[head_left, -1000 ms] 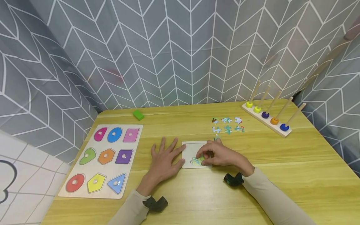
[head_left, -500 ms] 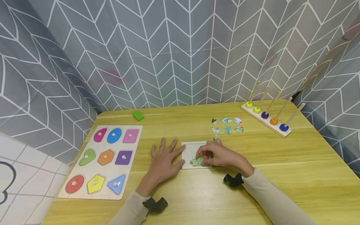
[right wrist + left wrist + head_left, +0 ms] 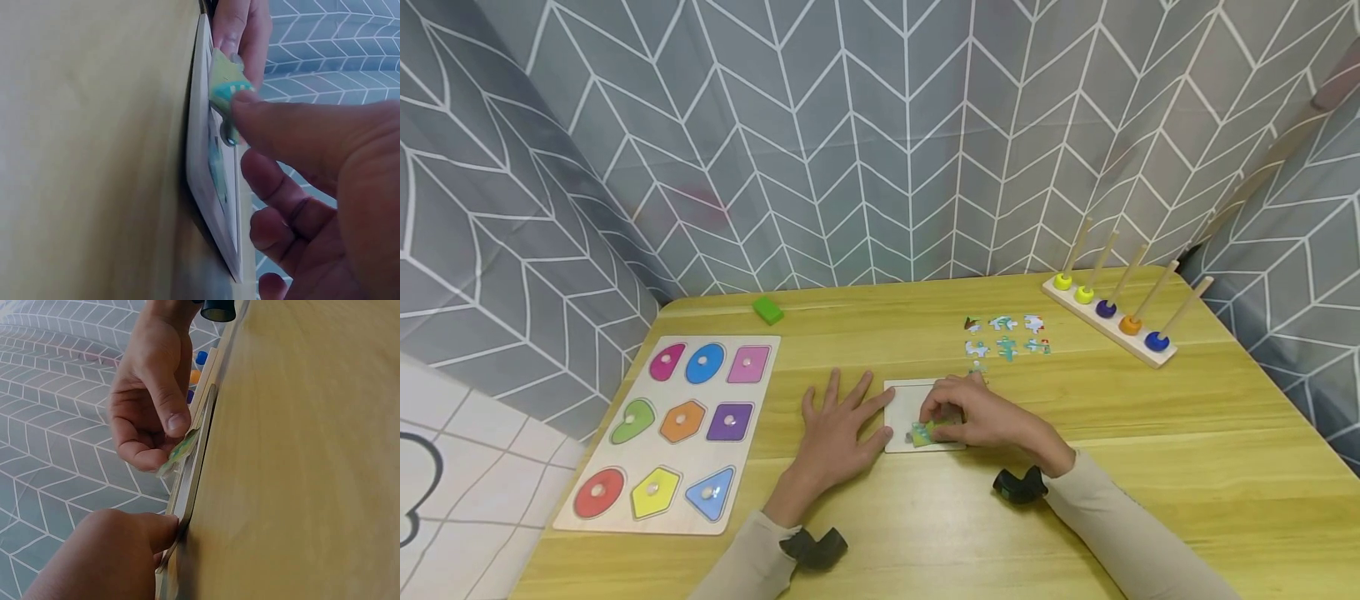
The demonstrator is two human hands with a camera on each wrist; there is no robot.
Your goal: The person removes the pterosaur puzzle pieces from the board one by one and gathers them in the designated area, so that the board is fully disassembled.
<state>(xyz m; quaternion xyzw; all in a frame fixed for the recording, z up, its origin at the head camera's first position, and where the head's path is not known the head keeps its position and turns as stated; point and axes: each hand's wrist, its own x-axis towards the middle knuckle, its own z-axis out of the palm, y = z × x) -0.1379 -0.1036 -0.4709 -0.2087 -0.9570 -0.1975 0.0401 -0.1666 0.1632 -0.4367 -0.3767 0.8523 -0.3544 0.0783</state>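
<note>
A small white puzzle tray [image 3: 898, 410] lies on the table between the hands. My left hand [image 3: 838, 433] rests with spread, straight fingers on the table, its thumb and index finger touching the tray's left edge. Over the tray's lower right part, my right hand [image 3: 981, 417] pinches a green jigsaw piece [image 3: 922, 433]. The right wrist view shows this jigsaw piece [image 3: 225, 78] tilted up off the tray [image 3: 199, 137], under the thumb. Behind it, another piece [image 3: 218, 172] lies inside the tray. The right fingers partly cover the tray in the head view.
Several loose jigsaw pieces [image 3: 1006, 346] lie beyond the tray, one close to the right hand. A shape board [image 3: 752, 433] with knobbed pieces is at left. A green block [image 3: 767, 310] sits at the back, and a peg stand [image 3: 1108, 323] with coloured rings at back right.
The jigsaw piece under my right fingers has gone from lying nearly flat to tilted. My right hand has shifted slightly left. The left hand has stayed in place.
</note>
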